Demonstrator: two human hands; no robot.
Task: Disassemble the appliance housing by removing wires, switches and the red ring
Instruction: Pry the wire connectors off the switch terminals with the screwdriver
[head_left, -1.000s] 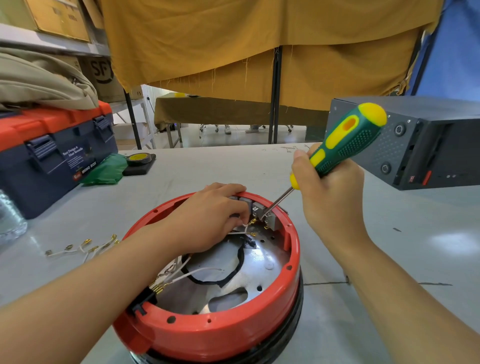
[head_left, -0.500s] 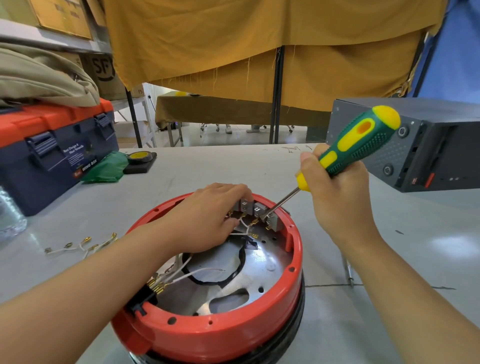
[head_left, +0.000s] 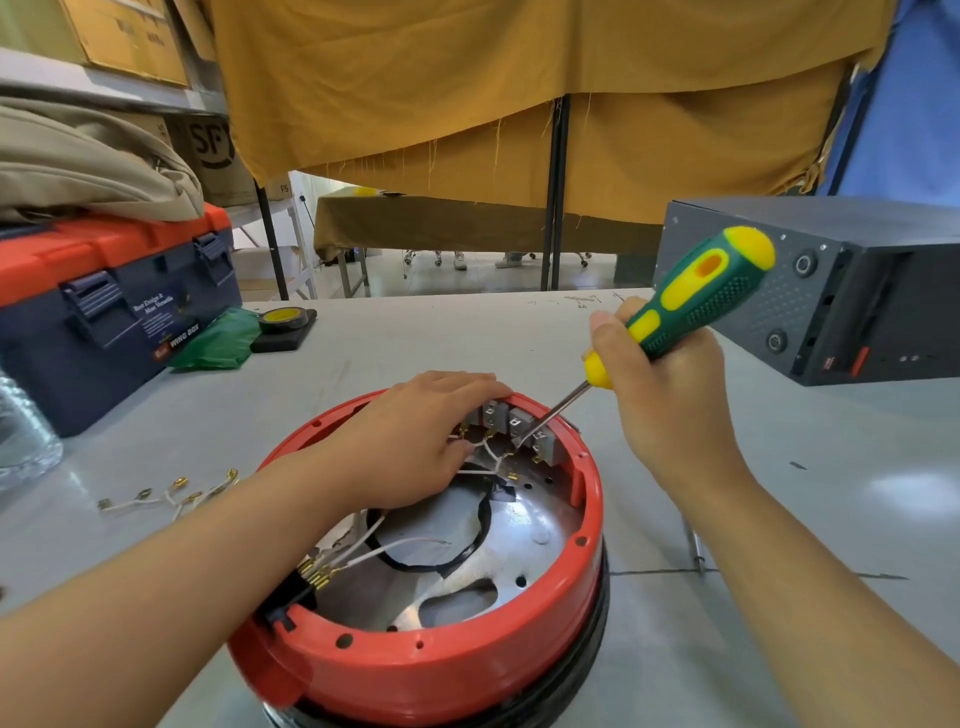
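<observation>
I'm over a grey worktable (head_left: 779, 649) with mustard cloth hanging behind. The red ring (head_left: 431, 670) sits near centre; my left hand (head_left: 410, 441) lies flat over its far rim, fingers extended beside the switches (head_left: 519, 423). My right hand (head_left: 670, 389) grips the screwdriver (head_left: 691, 306), tip at a switch. If it slips, I'd jab those fingers. The toolbox (head_left: 104, 312), far left, reads "WING BOX"; a carton says "SF".

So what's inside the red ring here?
Inside the red ring: a metal plate, white wires, grey switches at the far wall with the screwdriver tip on them. The left hand covers the left part.
</observation>
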